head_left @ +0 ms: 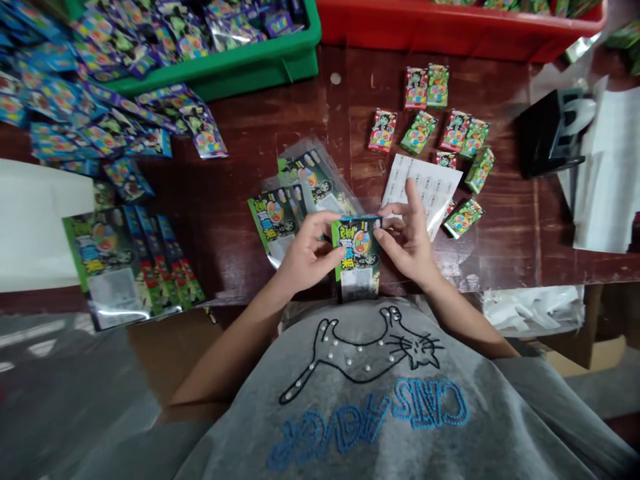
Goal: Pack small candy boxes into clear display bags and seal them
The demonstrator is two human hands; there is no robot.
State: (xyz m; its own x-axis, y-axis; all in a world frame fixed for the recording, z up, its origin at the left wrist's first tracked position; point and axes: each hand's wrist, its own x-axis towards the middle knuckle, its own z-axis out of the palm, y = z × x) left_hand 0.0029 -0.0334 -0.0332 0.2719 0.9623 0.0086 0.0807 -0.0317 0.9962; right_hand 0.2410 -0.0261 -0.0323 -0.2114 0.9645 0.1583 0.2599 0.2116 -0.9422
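Note:
Close to my body, my left hand [316,252] pinches the left edge of a printed black-and-green candy bag [359,250], thumb on its front. At the bag's top right corner is my right hand [407,240], its thumb against the edge and one finger stretched upward. The bag hangs upright between both hands. Just beyond my right hand lies a white sheet of round stickers [425,183], partly covering small boxes. Past my left hand are flat bags of the same print [277,217], lying overlapped on the table [240,247].
A green bin [255,70] full of purple packets stands at the back left, with blue packets [50,93] heaped beside it. Filled bags [113,260] overlap at the left edge. Small red and green boxes [420,132], a red bin [450,30] and a black tape dispenser [543,133] are on the right.

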